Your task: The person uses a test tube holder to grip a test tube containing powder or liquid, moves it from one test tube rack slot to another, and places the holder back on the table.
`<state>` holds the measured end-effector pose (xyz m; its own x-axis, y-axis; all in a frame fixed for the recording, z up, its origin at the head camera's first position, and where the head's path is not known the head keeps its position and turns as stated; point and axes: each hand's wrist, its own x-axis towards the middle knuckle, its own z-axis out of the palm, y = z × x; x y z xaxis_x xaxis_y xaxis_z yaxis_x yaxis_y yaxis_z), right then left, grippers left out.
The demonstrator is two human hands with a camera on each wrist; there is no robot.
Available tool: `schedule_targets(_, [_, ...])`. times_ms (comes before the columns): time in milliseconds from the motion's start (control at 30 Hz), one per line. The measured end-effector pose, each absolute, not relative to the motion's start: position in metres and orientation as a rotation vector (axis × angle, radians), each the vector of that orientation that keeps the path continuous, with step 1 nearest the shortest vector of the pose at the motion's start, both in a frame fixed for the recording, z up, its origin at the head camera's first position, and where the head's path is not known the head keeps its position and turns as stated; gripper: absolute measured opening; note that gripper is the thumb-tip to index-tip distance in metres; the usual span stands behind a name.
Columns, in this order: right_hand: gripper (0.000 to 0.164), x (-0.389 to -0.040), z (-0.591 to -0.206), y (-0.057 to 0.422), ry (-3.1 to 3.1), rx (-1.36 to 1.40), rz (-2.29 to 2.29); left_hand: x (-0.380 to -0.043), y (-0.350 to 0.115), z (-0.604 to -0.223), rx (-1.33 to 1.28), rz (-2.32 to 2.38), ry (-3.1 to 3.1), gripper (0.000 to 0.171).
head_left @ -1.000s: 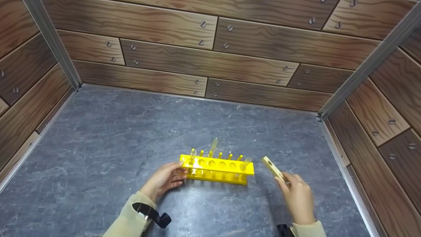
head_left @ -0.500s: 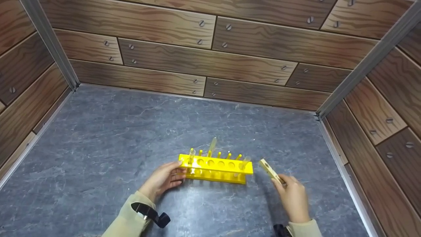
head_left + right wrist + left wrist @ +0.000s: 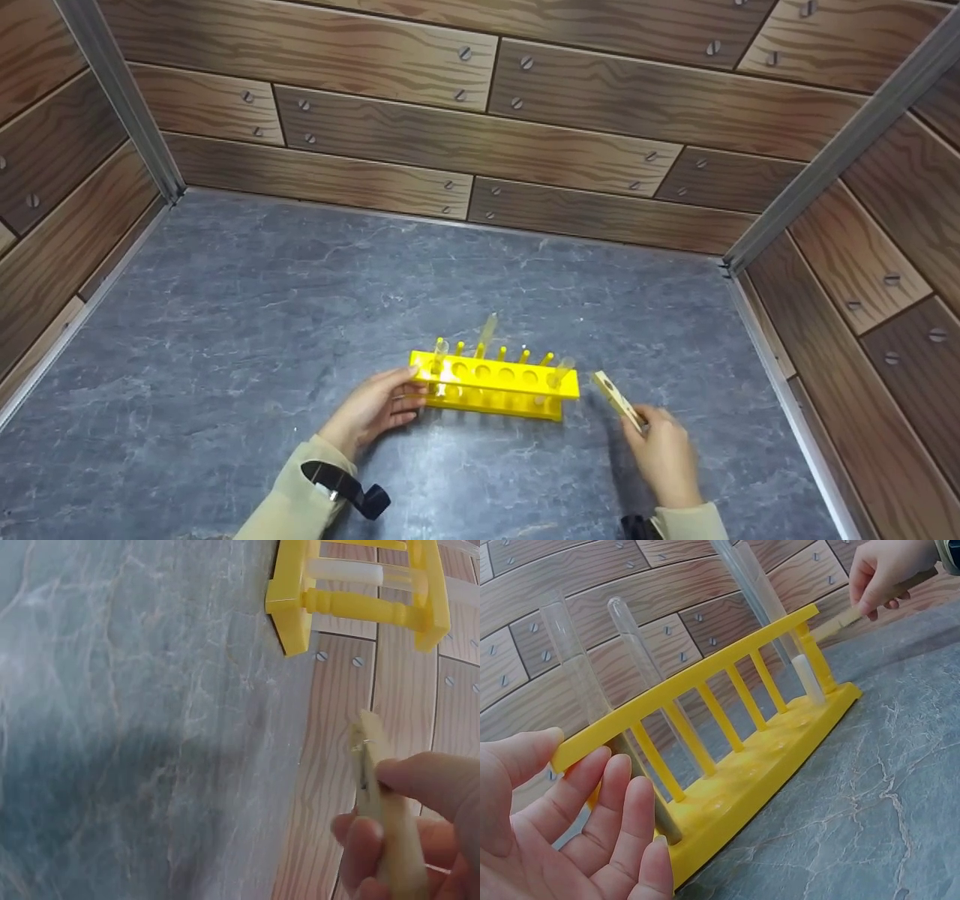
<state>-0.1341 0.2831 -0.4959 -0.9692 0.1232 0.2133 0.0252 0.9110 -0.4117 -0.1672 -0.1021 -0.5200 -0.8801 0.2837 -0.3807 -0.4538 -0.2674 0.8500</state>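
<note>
A yellow test tube rack (image 3: 495, 382) stands on the grey surface, with my left hand (image 3: 379, 409) at its left end. In the left wrist view, the thumb and forefinger pinch the rack's top bar. A glass test tube (image 3: 576, 671) holding greyish matter stands beside those fingers. Behind the top bar another tube (image 3: 634, 637) appears rounded end up. At the far end a tube (image 3: 804, 675) has white matter at its bottom. Right of the rack and apart from it, my right hand (image 3: 664, 454) holds a wooden test tube clamp (image 3: 616, 397), its tip towards the rack.
Wood-patterned panels (image 3: 405, 112) wall the surface at the back and both sides. Metal corner posts (image 3: 817, 150) join them. A marbled grey tabletop (image 3: 262, 300) spreads around the rack. A black camera strap (image 3: 330, 476) sits on the left wrist.
My right hand has moved slightly left and nearer to me with the clamp. The left hand and the rack stay as they were; the head view shifts a little.
</note>
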Motion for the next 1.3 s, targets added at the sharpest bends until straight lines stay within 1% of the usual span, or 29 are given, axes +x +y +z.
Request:
schedule_targets(300, [0.024,-0.135,-0.502,0.285,-2.876,-0.133,0.637,-0.166,-0.101,-0.517,-0.184,2.175,1.532,0.030])
schedule_targets(467, [0.026,-0.136,-0.506,0.287,-2.913,-0.146,0.647,-0.166,-0.102,-0.517,-0.179,2.183,1.525,0.030])
schedule_targets(800, [0.032,-0.141,-0.508,0.286,-3.061,-0.303,0.660,-0.166,-0.103,-0.519,-0.202,2.199,1.504,0.026])
schedule_targets(1067, [0.028,-0.142,-0.513,0.285,-3.132,-0.399,0.585,-0.167,-0.103,-0.520,-0.182,2.188,1.513,0.028])
schedule_targets(1300, [0.024,-0.145,-0.515,0.285,-3.161,-0.362,0.514,-0.166,-0.102,-0.519,-0.184,2.181,1.525,0.029])
